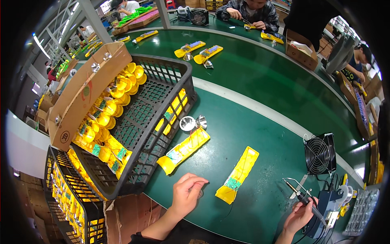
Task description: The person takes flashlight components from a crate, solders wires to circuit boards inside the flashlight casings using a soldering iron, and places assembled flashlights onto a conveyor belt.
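Observation:
My right hand [300,215] grips a soldering iron [304,198] beside the soldering station [325,211]. My left hand [187,195] is closed in a pinch above the green bench; whatever sits between its fingertips is too small to make out. Between both hands lies a yellow plastic flashlight housing [246,162] with a green circuit board [232,184] at its near end and thin wires along it. Farther left, beyond my left hand, rests another yellow housing [189,147], wired at its far end, with a shiny round reflector [187,123] and a second reflector [201,121] next to it.
A black plastic crate [140,164] full of yellow housings stands left, with a cardboard piece [87,95] in it and another crate [73,203] below. A small black fan [319,153] stands right. Beyond the pale rail, a green conveyor [252,77] carries housings; a co-worker [254,16] sits across.

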Demonstrator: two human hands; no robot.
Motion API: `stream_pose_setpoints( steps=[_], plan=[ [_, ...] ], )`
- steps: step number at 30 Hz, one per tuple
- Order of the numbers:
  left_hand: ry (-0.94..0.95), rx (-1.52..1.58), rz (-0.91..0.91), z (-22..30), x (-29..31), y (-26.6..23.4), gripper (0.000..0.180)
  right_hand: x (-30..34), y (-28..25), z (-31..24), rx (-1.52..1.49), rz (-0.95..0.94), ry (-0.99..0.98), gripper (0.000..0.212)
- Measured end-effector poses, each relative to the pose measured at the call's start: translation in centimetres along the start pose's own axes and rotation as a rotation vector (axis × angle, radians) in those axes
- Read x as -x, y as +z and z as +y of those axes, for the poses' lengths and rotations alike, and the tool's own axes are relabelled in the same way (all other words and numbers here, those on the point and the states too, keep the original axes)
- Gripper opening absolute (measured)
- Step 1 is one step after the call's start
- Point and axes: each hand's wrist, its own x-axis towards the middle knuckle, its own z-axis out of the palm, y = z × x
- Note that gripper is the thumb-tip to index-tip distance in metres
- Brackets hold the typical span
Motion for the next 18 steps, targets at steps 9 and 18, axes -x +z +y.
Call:
stream_pose_setpoints(
  steps=[9,18],
  plan=[
    [0.206,-0.321,-0.227,4.7,0.9,2.3,0.032,0.7,1.6,-0.9,0.017,-0.25,-0.014,0.025],
    [0.344,-0.442,-0.307,3.5,1.4,4.1,0.036,0.7,1.2,0.3,0.002,-0.254,-0.018,0.025]
  ],
)
